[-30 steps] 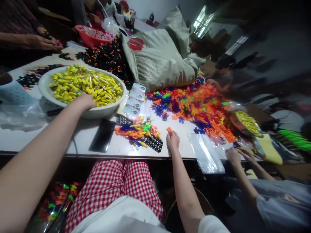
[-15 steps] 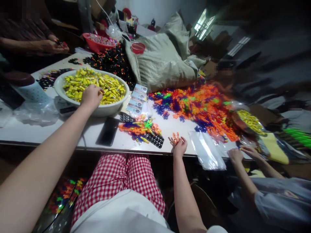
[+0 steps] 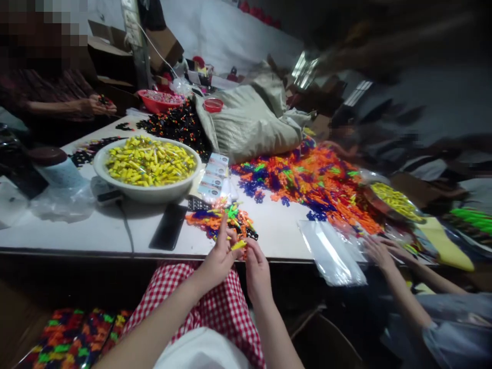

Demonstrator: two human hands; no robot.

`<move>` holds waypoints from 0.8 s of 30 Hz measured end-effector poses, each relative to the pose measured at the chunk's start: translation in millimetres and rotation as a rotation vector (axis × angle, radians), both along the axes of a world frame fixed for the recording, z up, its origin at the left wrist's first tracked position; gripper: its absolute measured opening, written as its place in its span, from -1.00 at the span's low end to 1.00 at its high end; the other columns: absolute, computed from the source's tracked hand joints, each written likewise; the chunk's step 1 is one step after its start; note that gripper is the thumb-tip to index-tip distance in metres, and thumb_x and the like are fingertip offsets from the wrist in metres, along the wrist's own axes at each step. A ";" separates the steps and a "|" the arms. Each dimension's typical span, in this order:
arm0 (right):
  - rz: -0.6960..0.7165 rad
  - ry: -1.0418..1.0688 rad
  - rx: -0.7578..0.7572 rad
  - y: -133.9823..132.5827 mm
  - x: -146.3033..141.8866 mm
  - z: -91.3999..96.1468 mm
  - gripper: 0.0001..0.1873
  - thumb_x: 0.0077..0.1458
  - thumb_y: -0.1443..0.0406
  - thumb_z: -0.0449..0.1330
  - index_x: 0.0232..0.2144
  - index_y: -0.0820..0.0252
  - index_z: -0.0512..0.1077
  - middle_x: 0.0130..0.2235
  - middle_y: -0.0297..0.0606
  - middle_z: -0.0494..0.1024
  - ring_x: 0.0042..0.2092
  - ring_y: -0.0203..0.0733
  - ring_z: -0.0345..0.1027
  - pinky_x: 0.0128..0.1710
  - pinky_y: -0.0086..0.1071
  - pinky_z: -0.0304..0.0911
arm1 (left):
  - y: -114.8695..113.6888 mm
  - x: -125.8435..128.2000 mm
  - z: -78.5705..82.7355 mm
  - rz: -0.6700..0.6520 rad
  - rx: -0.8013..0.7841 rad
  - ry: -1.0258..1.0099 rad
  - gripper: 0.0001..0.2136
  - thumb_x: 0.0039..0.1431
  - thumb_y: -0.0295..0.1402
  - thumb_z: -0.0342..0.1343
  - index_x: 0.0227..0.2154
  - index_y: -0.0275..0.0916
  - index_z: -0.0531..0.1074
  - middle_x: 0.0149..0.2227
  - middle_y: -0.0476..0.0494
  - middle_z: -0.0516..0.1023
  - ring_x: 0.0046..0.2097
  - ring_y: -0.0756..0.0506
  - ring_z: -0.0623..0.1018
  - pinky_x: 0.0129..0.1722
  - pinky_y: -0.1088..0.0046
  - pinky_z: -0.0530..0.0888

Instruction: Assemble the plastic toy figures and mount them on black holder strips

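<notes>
My left hand (image 3: 219, 256) and my right hand (image 3: 257, 264) meet at the table's near edge, above my red checked lap. Between their fingertips sits a small yellow plastic piece (image 3: 238, 245); the left hand pinches it with its index finger raised. The right hand's fingers are closed beside it, and what they hold is hidden. Just beyond lies a small heap of coloured plastic pieces (image 3: 219, 218) on a black studded part. A white bowl (image 3: 115, 184) full of yellow pieces stands to the left.
A black phone (image 3: 168, 233) lies near the edge. A large spread of orange, blue and green pieces (image 3: 311, 179) and a grey sack (image 3: 249, 123) lie behind. Clear bags (image 3: 330, 246) and another person's hands (image 3: 380, 248) are at the right; a second person sits far left.
My left hand left the bowl of yellow pieces and came to the table edge with one. My right hand moved left to meet it. The camera tilted up slightly.
</notes>
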State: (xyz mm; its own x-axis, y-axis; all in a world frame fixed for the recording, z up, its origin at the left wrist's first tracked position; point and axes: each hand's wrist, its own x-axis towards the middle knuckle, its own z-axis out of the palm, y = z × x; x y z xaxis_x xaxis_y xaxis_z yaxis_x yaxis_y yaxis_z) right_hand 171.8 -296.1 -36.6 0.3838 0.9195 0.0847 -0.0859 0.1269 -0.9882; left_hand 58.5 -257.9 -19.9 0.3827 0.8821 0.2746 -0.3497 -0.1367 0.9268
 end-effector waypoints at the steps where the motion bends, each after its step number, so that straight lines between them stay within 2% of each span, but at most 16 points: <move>1: 0.009 0.019 -0.009 -2.9 -6.4 -0.5 -0.76 -0.02 0.12 0.18 -0.31 0.05 0.50 -0.10 -0.25 0.36 -0.06 -0.16 0.25 -0.14 -0.35 0.26 | -9.7 3.5 -6.7 -0.020 -0.033 -0.008 -0.31 0.14 -0.32 0.04 0.23 0.03 -0.23 -0.29 -0.03 0.23 -0.31 0.01 0.35 -0.23 0.43 0.36; 3: 0.029 0.041 -0.036 -8.0 -14.3 -2.3 -0.81 -0.05 0.14 0.22 -0.36 0.05 0.51 -0.13 -0.27 0.36 -0.04 -0.16 0.24 -0.04 -0.31 0.21 | -19.8 1.2 -16.1 -0.014 -0.074 0.020 -0.31 0.16 -0.29 0.02 0.24 -0.02 -0.27 -0.29 -0.04 0.22 -0.27 0.00 0.35 -0.18 0.42 0.35; 5: 0.075 0.052 -0.056 -11.3 -18.4 -3.7 -0.82 -0.05 0.15 0.23 -0.36 0.04 0.51 -0.14 -0.28 0.35 -0.05 -0.17 0.24 0.00 -0.29 0.19 | -21.1 -9.3 -20.7 0.050 -0.117 0.077 -0.26 0.12 -0.26 0.07 0.24 -0.04 -0.28 -0.27 -0.03 0.22 -0.29 0.02 0.34 -0.18 0.44 0.34; 8: 0.165 0.054 -0.047 -12.6 -22.8 -2.7 -0.81 -0.01 0.15 0.20 -0.32 0.03 0.50 -0.13 -0.28 0.35 -0.03 -0.16 0.23 0.04 -0.25 0.14 | -15.7 -28.6 -21.5 0.200 -0.236 0.118 -0.23 -0.01 -0.17 0.18 0.21 -0.05 -0.11 -0.18 -0.06 0.23 -0.31 0.03 0.35 -0.25 0.49 0.36; 9: 0.211 0.044 -0.049 -12.5 -24.2 -1.4 -0.81 -0.01 0.14 0.19 -0.31 0.03 0.49 -0.13 -0.28 0.35 -0.02 -0.15 0.23 0.05 -0.24 0.13 | -13.6 -33.9 -21.0 0.209 -0.286 0.124 -0.29 -0.03 -0.14 0.19 0.17 -0.08 0.02 -0.16 -0.08 0.25 -0.28 0.02 0.37 -0.26 0.49 0.37; 12: 0.359 -0.028 -0.079 -12.5 -27.9 4.1 -0.81 0.00 0.15 0.19 -0.32 0.03 0.50 -0.08 -0.26 0.35 0.04 -0.11 0.20 0.10 -0.22 0.06 | -8.6 -45.0 -20.4 0.117 -0.398 0.133 -0.59 0.00 -0.12 0.14 -0.11 -0.22 0.32 -0.21 -0.12 0.37 -0.23 -0.03 0.43 -0.21 0.47 0.38; 14: 0.374 -0.074 -0.091 -13.2 -28.3 6.3 -0.83 0.00 0.16 0.20 -0.34 0.04 0.50 0.01 -0.25 0.32 0.12 -0.09 0.12 0.14 -0.22 0.01 | -7.1 -49.4 -22.3 0.133 -0.414 0.110 -0.70 0.03 -0.15 0.12 -0.25 -0.25 0.36 -0.27 -0.11 0.44 -0.22 -0.05 0.46 -0.17 0.45 0.38; 16: 0.312 -0.030 -0.083 -14.0 -26.6 5.2 -0.84 0.01 0.15 0.19 -0.34 0.04 0.48 0.05 -0.27 0.33 0.15 -0.09 0.10 0.15 -0.19 -0.01 | -6.8 -52.9 -25.7 0.201 -0.404 0.093 -0.75 0.04 -0.19 0.12 -0.29 -0.25 0.36 -0.28 -0.09 0.47 -0.19 -0.05 0.46 -0.13 0.43 0.36; 18: 0.263 0.099 -0.086 -14.5 -23.3 0.6 -0.82 0.04 0.13 0.16 -0.31 0.03 0.44 -0.05 -0.27 0.44 0.04 -0.11 0.24 0.09 -0.15 0.08 | -7.6 -55.5 -29.7 0.219 -0.407 0.100 -0.78 0.04 -0.23 0.12 -0.32 -0.25 0.34 -0.31 -0.05 0.46 -0.22 -0.04 0.46 -0.14 0.44 0.36; 20: 0.251 0.202 -0.111 -14.4 -19.7 -5.4 -0.77 0.04 0.10 0.15 -0.27 0.04 0.41 -0.25 -0.29 0.52 -0.14 -0.15 0.36 -0.03 -0.16 0.20 | -9.4 -56.9 -32.6 0.214 -0.418 0.116 -0.82 0.03 -0.27 0.12 -0.37 -0.25 0.30 -0.39 0.00 0.42 -0.30 0.00 0.43 -0.21 0.48 0.36; 22: 0.245 0.221 -0.137 -13.9 -16.9 -10.8 -0.73 0.01 0.09 0.18 -0.26 0.07 0.42 -0.39 -0.33 0.49 -0.26 -0.19 0.38 -0.15 -0.24 0.26 | -11.3 -56.6 -33.7 0.236 -0.432 0.115 -0.83 0.03 -0.30 0.12 -0.37 -0.23 0.27 -0.41 0.04 0.37 -0.35 0.04 0.41 -0.27 0.52 0.34; 24: 0.231 0.205 -0.137 -13.1 -15.6 -13.9 -0.72 -0.01 0.11 0.20 -0.24 0.08 0.42 -0.43 -0.36 0.45 -0.33 -0.26 0.36 -0.23 -0.31 0.27 | -12.9 -55.5 -32.8 0.266 -0.451 0.094 -0.79 0.01 -0.32 0.13 -0.30 -0.20 0.25 -0.37 0.04 0.37 -0.33 0.05 0.40 -0.27 0.54 0.34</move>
State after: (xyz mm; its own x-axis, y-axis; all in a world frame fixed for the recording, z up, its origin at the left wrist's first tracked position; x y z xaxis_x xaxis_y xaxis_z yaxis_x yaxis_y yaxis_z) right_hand 156.2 -309.2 -50.5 0.1607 0.9816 -0.1035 -0.2954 -0.0522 -0.9539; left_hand 3.0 -270.8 -52.7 0.1341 0.9746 -0.1795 -0.2700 0.2102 0.9396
